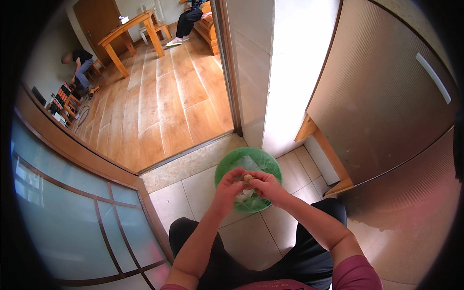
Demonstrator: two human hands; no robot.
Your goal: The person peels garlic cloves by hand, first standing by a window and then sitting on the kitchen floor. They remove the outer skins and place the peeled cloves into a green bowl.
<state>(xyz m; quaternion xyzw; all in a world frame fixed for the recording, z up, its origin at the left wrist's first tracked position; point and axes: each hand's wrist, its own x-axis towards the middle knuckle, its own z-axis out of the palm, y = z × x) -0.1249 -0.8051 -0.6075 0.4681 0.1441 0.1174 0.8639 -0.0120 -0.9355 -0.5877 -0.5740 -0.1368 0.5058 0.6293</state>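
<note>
Above a green plastic bin [222, 165], my two hands meet at the fingertips. Between them is a small, pale tan, rounded piece [248, 178], possibly a garlic clove; it is too small to name surely. My left hand [232, 185] grips it from the left, its fingertips partly hiding it. From the other side, the thumb and fingers of my right hand [267, 186] pinch it. Inside the bin lies a clear plastic liner or bag [250, 163], with whitish scraps [244, 195] below my hands. The bin's bottom is mostly hidden.
A ribbed-front refrigerator [355, 90] stands on a wooden base at right. The frosted-glass door [69, 203] is at left. Past the threshold [192, 163] are a wooden table [127, 27], a person bending [82, 59] by a tool rack, and a seated person's legs [186, 23].
</note>
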